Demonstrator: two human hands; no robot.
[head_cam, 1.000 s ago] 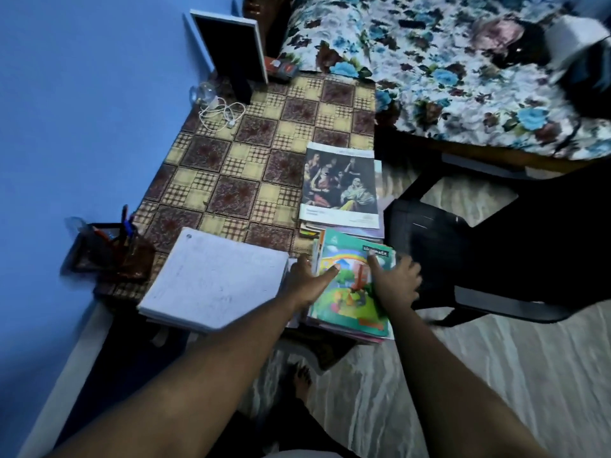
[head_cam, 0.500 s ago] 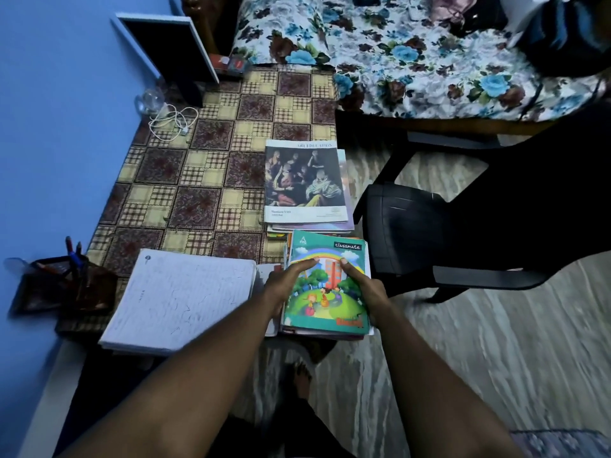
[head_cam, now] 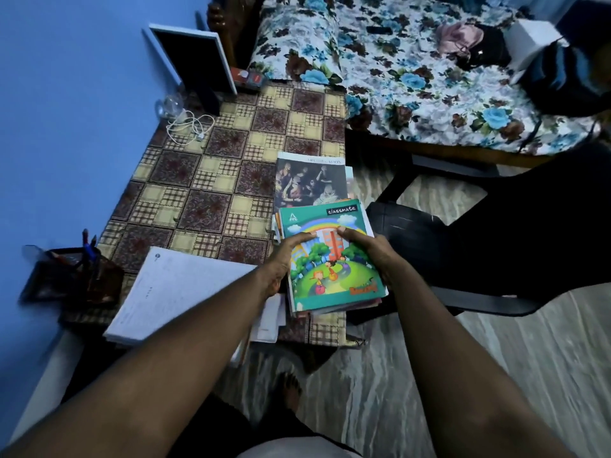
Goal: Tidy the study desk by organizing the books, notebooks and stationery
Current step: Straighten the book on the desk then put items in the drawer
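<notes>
Far beyond the left hand, a white-framed dark screen stands on a dark foot against the blue wall. Just nearer lie a clear rounded object and a coiled white cable, both on the checked brown-and-yellow cloth. A small red box sits beside the screen's right edge. Beyond the right hand, a bed in a blue-flowered sheet carries a matching pillow, a white box and a dark blue-striped bag. Just right of the right hand stands a black plastic chair on the pale streaked floor.
</notes>
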